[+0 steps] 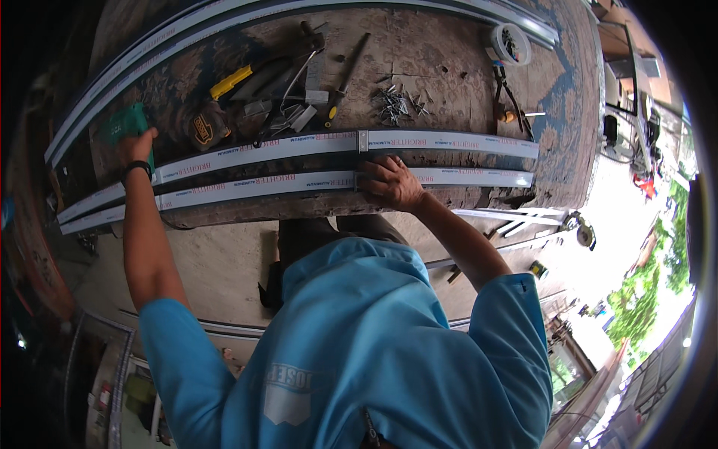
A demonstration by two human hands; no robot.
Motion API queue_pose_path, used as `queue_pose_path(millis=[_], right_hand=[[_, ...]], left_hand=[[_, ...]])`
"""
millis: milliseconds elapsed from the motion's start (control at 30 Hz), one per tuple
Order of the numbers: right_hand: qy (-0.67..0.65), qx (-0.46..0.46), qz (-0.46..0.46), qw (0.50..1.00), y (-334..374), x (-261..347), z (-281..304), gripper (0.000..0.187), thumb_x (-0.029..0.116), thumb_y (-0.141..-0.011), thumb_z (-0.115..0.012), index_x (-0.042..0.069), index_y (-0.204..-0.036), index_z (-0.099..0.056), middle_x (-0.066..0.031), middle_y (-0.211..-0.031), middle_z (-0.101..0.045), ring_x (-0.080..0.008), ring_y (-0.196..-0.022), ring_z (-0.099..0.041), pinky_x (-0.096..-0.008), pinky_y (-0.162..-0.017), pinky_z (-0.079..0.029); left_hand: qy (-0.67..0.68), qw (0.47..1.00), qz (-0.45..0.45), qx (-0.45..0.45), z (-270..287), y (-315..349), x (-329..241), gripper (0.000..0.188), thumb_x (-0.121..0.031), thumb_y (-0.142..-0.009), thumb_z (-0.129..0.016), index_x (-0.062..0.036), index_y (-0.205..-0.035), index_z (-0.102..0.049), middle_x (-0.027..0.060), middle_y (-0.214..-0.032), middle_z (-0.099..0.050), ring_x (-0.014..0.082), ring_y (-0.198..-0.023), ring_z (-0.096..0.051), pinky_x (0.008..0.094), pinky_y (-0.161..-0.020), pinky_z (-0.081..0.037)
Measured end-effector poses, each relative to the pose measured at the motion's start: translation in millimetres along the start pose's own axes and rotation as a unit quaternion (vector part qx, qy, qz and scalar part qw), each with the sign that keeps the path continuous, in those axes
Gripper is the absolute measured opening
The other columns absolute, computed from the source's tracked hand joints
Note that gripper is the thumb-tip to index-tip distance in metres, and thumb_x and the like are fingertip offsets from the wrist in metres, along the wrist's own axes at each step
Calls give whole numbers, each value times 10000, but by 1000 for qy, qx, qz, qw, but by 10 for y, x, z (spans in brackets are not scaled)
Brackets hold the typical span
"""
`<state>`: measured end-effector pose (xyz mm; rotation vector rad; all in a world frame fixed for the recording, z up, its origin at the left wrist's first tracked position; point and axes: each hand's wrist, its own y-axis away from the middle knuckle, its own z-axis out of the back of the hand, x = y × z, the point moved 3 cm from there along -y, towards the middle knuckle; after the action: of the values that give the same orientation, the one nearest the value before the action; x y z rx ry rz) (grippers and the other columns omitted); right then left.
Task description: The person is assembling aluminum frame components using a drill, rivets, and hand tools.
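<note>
On the left of the bench, my left hand (136, 150) is closed round a green power tool (126, 123); its working end is too dark to make out. Two long film-wrapped aluminium profiles lie side by side across the bench, the farther profile (254, 153) and the nearer profile (258, 184). My right hand (393, 184) grips the nearer one with bent fingers, close to its middle. A small metal bracket (363, 141) sits on the farther profile, just beyond these fingers. What lies under my right palm is hidden.
Behind the profiles lie a tape measure (207, 129), a yellow-handled tool (231, 82), a screwdriver (348, 82), loose screws (396, 105) and pliers (508, 93). A white tub (510, 45) stands at the far right. More long profiles (179, 35) run along the back.
</note>
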<state>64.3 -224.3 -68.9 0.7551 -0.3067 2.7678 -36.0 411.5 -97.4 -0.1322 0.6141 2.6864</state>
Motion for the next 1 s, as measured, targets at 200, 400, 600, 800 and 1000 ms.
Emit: queue_pose_path(millis=[200, 400, 600, 800, 1000], right_hand=[[1, -32, 37, 999, -97, 17, -4, 387, 318, -826, -776, 224, -1186, -669, -73, -1398, -567, -288, -1262, -544, -492, -1015, -448], [27, -4, 2, 1000, 107, -33, -48, 381, 338, -852, -750, 241, -1212, -671, -79, -1433, -547, -283, -1288, -529, -509, -1042, -434], [28, -1, 8, 1000, 34, -12, -71, 363, 339, -871, -727, 238, -1216, -675, -83, -1451, -547, -283, -1296, -525, -493, -1038, -438], [25, -29, 11, 999, 27, -2, -74, 357, 329, -870, -718, 248, -1215, -672, -73, -1449, -549, -263, -1279, -533, -475, -1024, -444], [46, -48, 28, 997, 22, -9, -48, 311, 343, -868, -712, 247, -1163, -680, -62, -1395, -578, -241, -1222, -556, -464, -986, -462]], left_hand=[[148, 983, -111, 6, 970, 146, 610, 549, -329, -858, -761, -31, -1302, -634, 127, -1189, -686, 265, -977, -681, 415, -919, -516], [375, 910, -171, 50, 1588, 2342, -251, 507, -257, -921, -709, -40, -1364, -593, 52, -1202, -690, 125, -1040, -636, 300, -784, -512], [280, 921, -190, 195, 1652, 3690, -1163, 472, -247, -955, -727, -26, -1350, -592, 71, -1105, -731, 90, -911, -664, 232, -674, -500], [158, 837, -433, 294, 1171, 4171, -1887, 612, -163, -915, -761, 34, -1436, -507, 154, -1197, -722, 229, -1032, -713, 340, -887, -557], [62, 825, -440, 350, 856, 4305, -2085, 735, -263, -910, -781, 73, -1470, -445, 261, -1259, -682, 358, -1172, -691, 410, -987, -532]])
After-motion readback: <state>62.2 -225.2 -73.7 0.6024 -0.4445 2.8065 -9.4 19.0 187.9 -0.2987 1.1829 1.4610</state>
